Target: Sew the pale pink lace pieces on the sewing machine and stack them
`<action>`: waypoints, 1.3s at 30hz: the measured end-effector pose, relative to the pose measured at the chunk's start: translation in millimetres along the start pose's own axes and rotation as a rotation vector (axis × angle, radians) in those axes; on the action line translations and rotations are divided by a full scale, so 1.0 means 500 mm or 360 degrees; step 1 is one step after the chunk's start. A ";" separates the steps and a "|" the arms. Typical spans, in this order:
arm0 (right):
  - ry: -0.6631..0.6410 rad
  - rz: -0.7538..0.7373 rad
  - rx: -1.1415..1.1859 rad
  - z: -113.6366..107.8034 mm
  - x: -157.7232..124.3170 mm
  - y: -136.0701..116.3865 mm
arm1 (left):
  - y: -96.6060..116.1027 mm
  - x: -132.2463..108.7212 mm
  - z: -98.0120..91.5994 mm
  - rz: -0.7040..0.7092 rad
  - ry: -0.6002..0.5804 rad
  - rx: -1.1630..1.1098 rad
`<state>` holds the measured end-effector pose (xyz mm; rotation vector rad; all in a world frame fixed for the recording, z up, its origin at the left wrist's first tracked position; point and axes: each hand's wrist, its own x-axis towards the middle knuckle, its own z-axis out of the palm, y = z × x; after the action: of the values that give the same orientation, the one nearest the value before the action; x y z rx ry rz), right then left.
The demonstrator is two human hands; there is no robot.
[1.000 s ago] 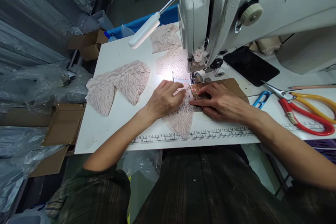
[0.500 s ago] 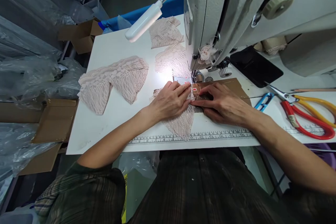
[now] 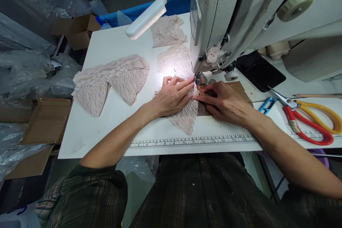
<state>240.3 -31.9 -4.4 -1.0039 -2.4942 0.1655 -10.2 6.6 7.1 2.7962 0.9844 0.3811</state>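
My left hand [image 3: 175, 94] lies flat on a pale pink lace piece [image 3: 187, 119], its fingers stretched toward the presser foot [image 3: 197, 77] of the sewing machine [image 3: 207, 21]. The lace hangs in a point toward the table's front edge. On its right side, my right hand [image 3: 223, 103] has one fingertip at the lace edge, with its fingers apart over a brown board [image 3: 239, 91]. Behind the left hand, more lace [image 3: 175, 58] lies under the lamp's glow. The needle point is hidden by the fingers.
A lace stack [image 3: 113, 78] lies at left and folded lace [image 3: 168, 30] at the back. A lamp [image 3: 146, 17] hangs over the table. Right are a black phone [image 3: 260, 69], blue thread snips [image 3: 267, 105] and scissors [image 3: 311, 114]. A ruler strip [image 3: 184, 143] runs along the front.
The lace under my left hand has slid away from the front ruler, toward the machine. My left fingers have moved forward with it, and the view has shifted slightly.
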 end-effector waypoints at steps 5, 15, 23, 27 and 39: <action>-0.0011 0.0042 -0.0051 -0.001 0.005 -0.009 | -0.002 0.001 -0.006 -0.0002 -0.0025 0.0048; -0.0003 0.0088 -0.0009 -0.002 0.002 -0.009 | -0.003 0.005 0.000 -0.0042 0.0019 -0.0148; 0.0032 0.0092 -0.0001 -0.001 0.000 -0.011 | -0.003 0.006 -0.002 -0.0070 0.0013 -0.0213; 0.0050 0.0108 0.0022 0.002 -0.001 -0.012 | -0.005 0.005 0.004 -0.0060 0.0030 -0.0206; 0.0103 0.0131 0.0097 0.009 -0.003 -0.002 | 0.008 0.008 0.001 -0.0004 0.0029 0.0050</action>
<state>238.8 -33.4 -8.5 -1.0700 -2.3767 0.2294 -4.8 5.8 8.3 2.8243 1.0066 0.3949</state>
